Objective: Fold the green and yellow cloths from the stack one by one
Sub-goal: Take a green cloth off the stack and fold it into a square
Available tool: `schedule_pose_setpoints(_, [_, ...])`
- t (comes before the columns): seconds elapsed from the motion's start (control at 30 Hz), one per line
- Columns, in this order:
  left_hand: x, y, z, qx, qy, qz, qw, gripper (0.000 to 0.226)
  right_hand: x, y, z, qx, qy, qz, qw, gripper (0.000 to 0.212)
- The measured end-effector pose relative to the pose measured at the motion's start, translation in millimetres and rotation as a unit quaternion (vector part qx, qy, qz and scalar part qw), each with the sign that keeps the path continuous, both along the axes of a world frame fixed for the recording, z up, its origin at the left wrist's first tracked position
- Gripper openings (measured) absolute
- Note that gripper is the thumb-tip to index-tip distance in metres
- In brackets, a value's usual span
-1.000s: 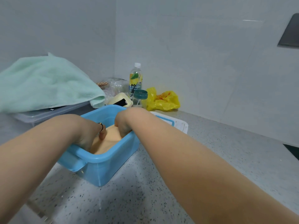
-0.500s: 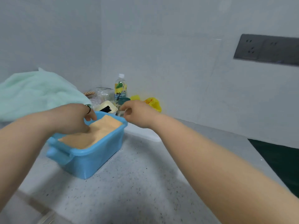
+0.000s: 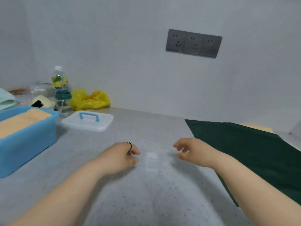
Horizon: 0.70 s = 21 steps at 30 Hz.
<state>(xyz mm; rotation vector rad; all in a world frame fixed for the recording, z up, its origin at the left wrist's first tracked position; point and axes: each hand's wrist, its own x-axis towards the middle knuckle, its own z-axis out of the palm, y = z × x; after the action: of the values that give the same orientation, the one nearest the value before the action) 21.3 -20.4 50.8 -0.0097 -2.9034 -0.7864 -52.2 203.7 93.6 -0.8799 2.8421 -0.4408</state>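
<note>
A dark green cloth lies spread flat on the grey counter at the right, with a strip of yellow cloth peeking out beyond its far edge. At the left, a blue bin holds a folded yellow-orange cloth. Both hands hover over the bare counter in the middle and hold nothing. My left hand, with a dark ring, has loosely curled fingers. My right hand is relaxed, fingers pointing left, just left of the green cloth's edge.
A clear lid with a blue handle lies behind the bin. At the back left stand a drink bottle, a teal-lidded jar, a yellow plastic bag and a pale green towel. Wall sockets sit above.
Both hands have left the blue bin and moved right to the middle of the counter, empty. The view has swung right, bringing the green cloth into sight.
</note>
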Motion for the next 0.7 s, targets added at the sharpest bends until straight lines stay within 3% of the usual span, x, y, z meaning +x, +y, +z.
schedule_pose_setpoints(0.2, [-25.3, 48.6, -39.5, 0.025, 0.051, -0.014, 0.998, 0.03, 4.1, 114.4, -40.7, 0.007, -0.012, -0.12, 0.993, 0.046])
schedule_pose_setpoints(0.3, [-29.1, 56.1, -54.9, -0.032, 0.075, -0.018, 0.997, 0.033, 12.9, 140.2, -57.1, -0.035, -0.023, -0.129, 0.991, 0.048])
schedule_pose_setpoints(0.4, [-31.3, 53.9, -61.7, -0.022, 0.082, -0.026, 0.996, 0.029, 14.6, 148.6, -70.0, -0.069, 0.018, -0.131, 0.989, 0.035])
schedule_pose_setpoints(0.5, [-31.7, 51.5, -63.3, -0.022, 0.092, -0.03, 0.995, 0.026, 14.0, 144.8, -74.6, -0.083, 0.076, -0.149, 0.982, 0.008])
schedule_pose_setpoints(0.6, [-32.8, 53.1, -64.8, -0.02, 0.096, -0.029, 0.995, 0.027, 12.0, 143.5, -78.1, -0.123, 0.096, -0.173, 0.972, 0.028])
schedule_pose_setpoints(0.7, [-31.3, 54.7, -62.4, -0.017, 0.094, -0.026, 0.995, 0.03, 8.5, 140.5, -75.1, -0.229, 0.085, -0.198, 0.949, 0.028])
